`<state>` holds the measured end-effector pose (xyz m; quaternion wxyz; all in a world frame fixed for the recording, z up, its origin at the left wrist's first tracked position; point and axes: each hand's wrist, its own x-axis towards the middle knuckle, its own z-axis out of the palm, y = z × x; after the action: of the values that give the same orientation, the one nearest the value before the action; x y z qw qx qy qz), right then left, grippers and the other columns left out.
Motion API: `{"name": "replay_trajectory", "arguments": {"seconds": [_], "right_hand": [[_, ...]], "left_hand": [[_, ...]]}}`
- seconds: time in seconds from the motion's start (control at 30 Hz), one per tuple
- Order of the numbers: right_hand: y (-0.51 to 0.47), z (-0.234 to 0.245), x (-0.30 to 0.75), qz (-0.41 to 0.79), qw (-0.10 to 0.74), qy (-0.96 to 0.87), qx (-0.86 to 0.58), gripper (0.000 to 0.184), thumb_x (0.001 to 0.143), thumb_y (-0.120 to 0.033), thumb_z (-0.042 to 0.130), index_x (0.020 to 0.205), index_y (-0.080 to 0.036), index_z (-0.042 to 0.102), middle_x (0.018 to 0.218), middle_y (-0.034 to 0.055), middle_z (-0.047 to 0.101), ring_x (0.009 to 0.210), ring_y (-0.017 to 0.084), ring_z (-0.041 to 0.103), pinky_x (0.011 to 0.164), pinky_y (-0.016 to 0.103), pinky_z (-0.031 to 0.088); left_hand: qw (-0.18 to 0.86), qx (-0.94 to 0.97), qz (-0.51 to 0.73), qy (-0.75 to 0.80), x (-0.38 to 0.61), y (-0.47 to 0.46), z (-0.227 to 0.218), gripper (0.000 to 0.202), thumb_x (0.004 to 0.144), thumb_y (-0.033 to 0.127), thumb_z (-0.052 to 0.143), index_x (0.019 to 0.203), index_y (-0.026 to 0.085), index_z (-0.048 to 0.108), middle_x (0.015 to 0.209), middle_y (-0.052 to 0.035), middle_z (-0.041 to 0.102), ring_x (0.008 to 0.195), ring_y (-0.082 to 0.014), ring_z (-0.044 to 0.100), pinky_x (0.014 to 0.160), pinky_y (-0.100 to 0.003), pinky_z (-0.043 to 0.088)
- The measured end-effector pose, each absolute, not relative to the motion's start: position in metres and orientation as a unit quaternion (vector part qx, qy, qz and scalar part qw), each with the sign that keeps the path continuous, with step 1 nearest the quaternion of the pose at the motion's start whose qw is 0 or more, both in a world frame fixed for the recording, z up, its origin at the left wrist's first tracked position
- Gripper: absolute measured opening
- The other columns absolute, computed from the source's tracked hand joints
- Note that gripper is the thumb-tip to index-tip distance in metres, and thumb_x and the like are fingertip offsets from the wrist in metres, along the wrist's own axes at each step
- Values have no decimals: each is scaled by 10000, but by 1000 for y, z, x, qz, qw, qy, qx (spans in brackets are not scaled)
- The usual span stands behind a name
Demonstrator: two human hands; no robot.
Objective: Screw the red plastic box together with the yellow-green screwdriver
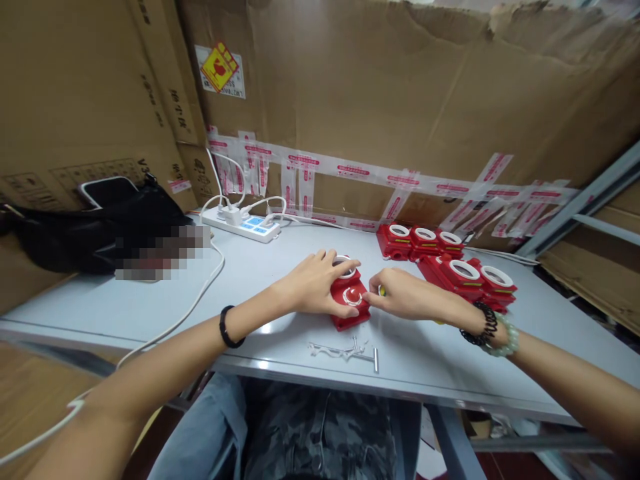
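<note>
My left hand (315, 283) is closed over a red box-shaped housing (345, 321) on the table, thumb on the near side and fingers at the far side. The housing has a white ring around a round window at its far end and a red knob (353, 294) in a white ring nearer me. At its right side, my right hand (400, 293) is closed in a pinch on a yellow-and-green tool (383, 291), mostly hidden by the fingers. The tool's kind and whether it touches the housing cannot be made out. Metal T-handled pieces (350, 352) lie in front of the housing.
Several more red housings (420, 243) with white rings stand at the right rear. A white power strip (243, 223) with plugs sits at the back left; its cable (200, 293) crosses the left side. A black bag (100, 227) lies far left. Cardboard (350, 87) walls the back.
</note>
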<state>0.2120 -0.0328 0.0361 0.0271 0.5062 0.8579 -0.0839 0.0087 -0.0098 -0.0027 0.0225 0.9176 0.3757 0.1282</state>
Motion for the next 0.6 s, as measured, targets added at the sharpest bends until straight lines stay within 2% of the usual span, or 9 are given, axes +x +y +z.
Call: {"name": "replay_trajectory", "arguments": {"seconds": [0.2,0.37,0.47,0.6], "right_hand": [[-39,39,208,-46,16,870,490,165,809,-304,488,732,-186,575,666,46,636,578,128,491,523,232,284],[-46,51,204,-14,-14,868,496,136,780,-287,526,806,-184,611,658,47,644,588,142,516,533,239,287],[-56,60,203,-55,-14,867,496,149,771,-307,550,800,-184,628,656,41,645,573,131,510,529,234,297],[-70,53,200,-126,25,877,462,131,753,-236,539,758,-189,661,633,31,650,553,118,503,530,228,302]], "left_hand": [[22,919,129,373,8,-9,-3,870,693,728,543,1402,265,344,1200,-123,495,1027,-302,492,905,-433,395],[16,918,125,376,8,-10,-2,872,698,728,535,1408,264,335,1165,-116,504,1015,-293,494,908,-427,399],[19,917,122,379,8,-10,-1,876,693,731,539,1406,261,341,1151,-112,510,1015,-290,494,910,-421,399],[16,918,113,379,8,-11,0,891,691,751,525,1416,274,325,1176,-115,505,1027,-295,492,916,-428,389]]}}
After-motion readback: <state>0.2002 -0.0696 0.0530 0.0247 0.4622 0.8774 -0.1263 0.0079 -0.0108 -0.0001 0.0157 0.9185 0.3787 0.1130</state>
